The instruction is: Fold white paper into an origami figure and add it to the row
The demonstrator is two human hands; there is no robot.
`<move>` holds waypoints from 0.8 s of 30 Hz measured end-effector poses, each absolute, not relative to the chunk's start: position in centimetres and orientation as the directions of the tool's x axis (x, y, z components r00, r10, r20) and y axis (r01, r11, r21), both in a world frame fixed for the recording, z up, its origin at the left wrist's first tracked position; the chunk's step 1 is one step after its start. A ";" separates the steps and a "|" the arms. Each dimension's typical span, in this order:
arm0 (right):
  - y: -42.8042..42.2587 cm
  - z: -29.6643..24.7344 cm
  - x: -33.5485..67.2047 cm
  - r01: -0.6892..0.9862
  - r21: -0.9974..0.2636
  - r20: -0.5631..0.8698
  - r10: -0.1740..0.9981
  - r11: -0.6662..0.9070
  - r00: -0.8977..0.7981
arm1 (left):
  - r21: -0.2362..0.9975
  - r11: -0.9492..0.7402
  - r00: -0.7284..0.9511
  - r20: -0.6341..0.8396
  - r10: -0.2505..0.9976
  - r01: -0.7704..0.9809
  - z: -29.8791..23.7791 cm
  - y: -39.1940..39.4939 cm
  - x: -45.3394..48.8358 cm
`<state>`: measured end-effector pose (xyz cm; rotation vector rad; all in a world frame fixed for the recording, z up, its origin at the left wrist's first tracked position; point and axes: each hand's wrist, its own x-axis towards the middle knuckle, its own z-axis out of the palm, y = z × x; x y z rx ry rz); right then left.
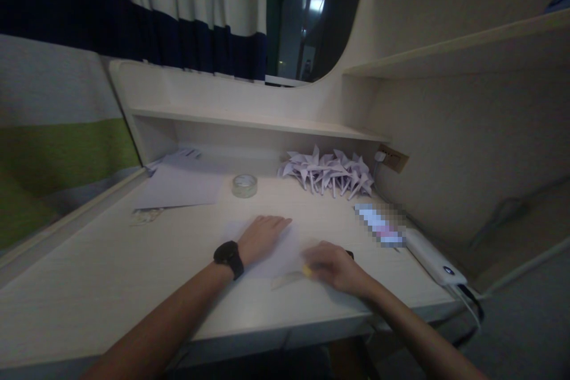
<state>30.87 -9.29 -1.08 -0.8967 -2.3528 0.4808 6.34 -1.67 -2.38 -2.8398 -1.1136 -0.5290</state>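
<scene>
My left hand point(263, 237), with a black watch on its wrist, lies flat on a white sheet of paper point(287, 252), fingers stretched out toward the right. My right hand point(332, 265) is closed at the sheet's right side, blurred by motion. A small yellow tool point(307, 271) shows at its fingertips, too smeared to name exactly. Beside it, a pale, thin strip point(285, 279) lies near the paper's lower edge; whether it belongs to the tool I cannot tell. Part of a dark object point(350, 255) peeks out behind my right hand.
A roll of clear tape point(244, 186) stands beyond my left hand. Stacked paper point(180, 184) is at the back left. Several folded paper pinwheels point(329, 172) lie at the back. On the right are a phone point(378, 225) and a white power strip point(434, 258) with cables.
</scene>
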 end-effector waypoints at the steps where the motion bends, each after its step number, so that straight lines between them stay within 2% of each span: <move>1: -9.3 -1.1 30.8 0.486 -0.504 0.390 0.690 0.714 -0.610 | 0.081 -0.738 0.680 0.332 0.654 0.670 -2.4 -1.7 6.4; 5: -9.2 -1.1 30.9 0.493 -0.506 0.419 0.701 0.708 -0.577 | 0.102 -0.742 0.676 0.345 0.651 0.662 -2.8 -1.7 6.4; 10: -9.0 -0.3 30.5 0.488 -0.509 0.417 0.700 0.709 -0.580 | 0.205 -0.767 0.668 0.391 0.633 0.608 -3.1 -1.3 6.3; 15: -8.9 0.8 29.6 0.463 -0.507 0.331 0.660 0.727 -0.674 | 0.277 -0.763 0.649 0.406 0.644 0.584 -3.6 -0.5 6.4; 21: -7.6 1.3 29.4 0.346 -0.665 0.169 0.584 0.662 -0.794 | 0.283 -0.764 0.675 0.359 0.645 0.579 -3.5 -0.3 7.1; 24: -7.0 1.5 29.3 0.313 -0.715 0.140 0.567 0.625 -0.812 | 0.299 -0.739 0.650 0.352 0.674 0.604 -3.1 -0.3 7.2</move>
